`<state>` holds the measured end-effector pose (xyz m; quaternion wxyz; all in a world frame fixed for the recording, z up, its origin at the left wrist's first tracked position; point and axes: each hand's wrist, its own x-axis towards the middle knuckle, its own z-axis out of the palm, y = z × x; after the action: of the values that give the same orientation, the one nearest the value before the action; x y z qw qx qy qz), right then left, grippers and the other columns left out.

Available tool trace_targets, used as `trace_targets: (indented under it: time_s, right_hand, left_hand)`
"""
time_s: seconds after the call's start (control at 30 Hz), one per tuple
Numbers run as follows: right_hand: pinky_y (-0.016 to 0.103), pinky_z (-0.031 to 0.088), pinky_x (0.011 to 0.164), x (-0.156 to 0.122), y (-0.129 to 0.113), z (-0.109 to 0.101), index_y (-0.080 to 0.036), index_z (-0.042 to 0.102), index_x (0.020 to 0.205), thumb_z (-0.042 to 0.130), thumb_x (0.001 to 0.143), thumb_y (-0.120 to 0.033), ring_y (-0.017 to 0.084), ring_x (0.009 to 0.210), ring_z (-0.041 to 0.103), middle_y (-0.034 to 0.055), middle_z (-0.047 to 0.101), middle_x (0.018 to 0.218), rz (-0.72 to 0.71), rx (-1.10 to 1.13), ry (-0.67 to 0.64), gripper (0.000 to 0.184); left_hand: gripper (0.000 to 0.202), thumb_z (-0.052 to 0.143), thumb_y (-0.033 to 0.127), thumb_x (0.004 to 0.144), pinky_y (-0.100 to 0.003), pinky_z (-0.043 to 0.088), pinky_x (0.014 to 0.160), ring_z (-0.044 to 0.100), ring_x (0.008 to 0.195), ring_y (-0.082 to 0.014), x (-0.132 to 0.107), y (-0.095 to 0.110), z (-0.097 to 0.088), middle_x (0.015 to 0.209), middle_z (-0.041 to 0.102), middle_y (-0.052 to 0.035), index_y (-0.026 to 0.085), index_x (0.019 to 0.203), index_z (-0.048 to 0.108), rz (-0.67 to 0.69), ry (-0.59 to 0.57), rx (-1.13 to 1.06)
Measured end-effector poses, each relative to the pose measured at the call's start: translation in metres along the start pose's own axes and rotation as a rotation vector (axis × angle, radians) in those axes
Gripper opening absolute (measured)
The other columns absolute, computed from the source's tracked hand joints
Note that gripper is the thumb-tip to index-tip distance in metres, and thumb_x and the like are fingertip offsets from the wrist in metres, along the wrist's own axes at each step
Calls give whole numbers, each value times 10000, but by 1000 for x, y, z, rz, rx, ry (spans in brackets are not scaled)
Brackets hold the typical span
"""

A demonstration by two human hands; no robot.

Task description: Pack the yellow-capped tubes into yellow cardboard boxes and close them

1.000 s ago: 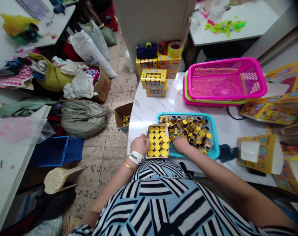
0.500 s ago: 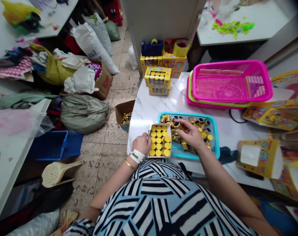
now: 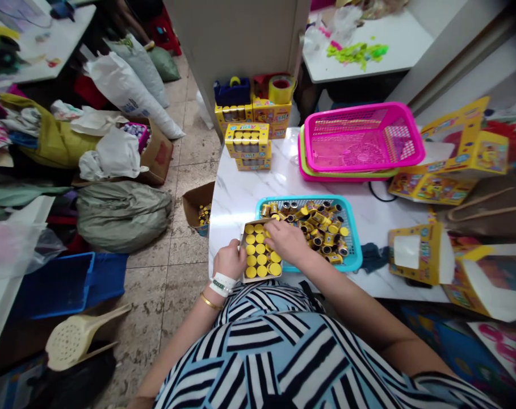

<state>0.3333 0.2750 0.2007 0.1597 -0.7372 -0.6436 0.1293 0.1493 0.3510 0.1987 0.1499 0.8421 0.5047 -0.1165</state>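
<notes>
My left hand (image 3: 230, 261) is closed on the left side of a small open carton (image 3: 263, 279). Rows of small tubes with yellow caps (image 3: 251, 250) stand upright inside it. Over the carton's upper right part, my right hand (image 3: 286, 241) pinches a yellow-capped tube among the rows, its fingertips partly hiding it. The carton overlaps the left end of a turquoise basket (image 3: 359, 250), where many loose tubes (image 3: 321, 218) lie jumbled, some showing dark ends.
Stacked pink and green baskets (image 3: 364, 170) stand behind. Packed yellow boxes (image 3: 247, 139) are at the back left, with a tape dispenser (image 3: 232, 91) and tape roll (image 3: 281, 89) beyond. Unfilled printed cartons (image 3: 415, 253) lie right. A cardboard box (image 3: 194, 203) sits on the floor left.
My right hand has moved left from the turquoise basket to the carton, bringing a tube. My left hand stays on the carton. The whole view has shifted.
</notes>
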Motion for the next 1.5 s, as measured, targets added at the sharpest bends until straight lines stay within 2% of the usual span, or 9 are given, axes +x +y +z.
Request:
trace_targets:
  time_s: [0.1,0.2,0.3,0.43,0.63,0.8,1.2,1.4,1.5]
  right_hand:
    - [273,484,760,0,17,-2,-236,628,1113,534,926,-402,190,931,623,63,662,1115,69,51,118,268]
    - [309,458,773,-6,65,-4,-190,644,1058,481,947,-353,211,888,614,109,667,1033,330,-34,255,256]
    - [344,419,734,-16,122,7,-133,644,995,513,883,-211,254,881,587,180,645,957,556,-183,119,189]
    - [347,422,758,-31,157,23,-150,630,969,574,780,-163,255,888,578,162,625,964,481,-139,49,197]
    - [358,509,796,-24,95,-2,-195,595,1043,599,759,-258,234,905,634,74,660,988,276,301,196,290]
    - [373,525,849,4,39,-20,-206,534,1238,558,853,-245,214,954,644,85,660,1077,-63,355,271,388]
    - [273,486,653,-4,30,-2,-168,502,1133,534,892,-307,192,865,637,101,640,1011,-190,160,392,280]
    - [274,306,507,13,22,6,-149,541,1128,399,959,-384,167,663,577,92,652,996,-278,-140,44,322]
    - [267,316,537,15,22,9,-162,569,1098,414,957,-365,160,693,587,72,668,994,-252,-96,18,292]
  left_hand:
    - [252,390,323,921,-292,372,590,695,738,-252,1,0,0,733,712,-83,208,975,608,8,1,-6]
    - [254,395,322,920,-296,377,591,692,734,-257,1,0,-1,740,714,-88,206,991,609,-7,-13,-1]
    - [260,395,320,925,-296,393,610,690,745,-252,1,0,-1,746,715,-86,200,1010,609,-12,-25,-11]
    - [265,401,319,926,-294,395,611,689,748,-247,-1,1,-3,754,716,-83,195,1030,610,-8,-29,-29]
    - [264,413,327,924,-295,396,610,689,753,-250,-1,4,-3,761,716,-81,195,1036,612,23,-10,-40]
    - [269,418,332,923,-295,405,624,691,753,-252,0,6,-4,750,715,-82,189,1040,613,12,-16,-35]
    - [249,406,312,917,-300,407,613,699,766,-261,-2,1,2,756,717,-77,198,1027,598,-17,-16,-76]
    - [241,402,303,920,-298,423,625,698,788,-256,-2,1,2,792,720,-82,200,1047,579,11,-22,-72]
    - [240,400,302,921,-302,429,625,697,785,-259,-2,0,3,790,718,-82,201,1048,576,0,-33,-75]
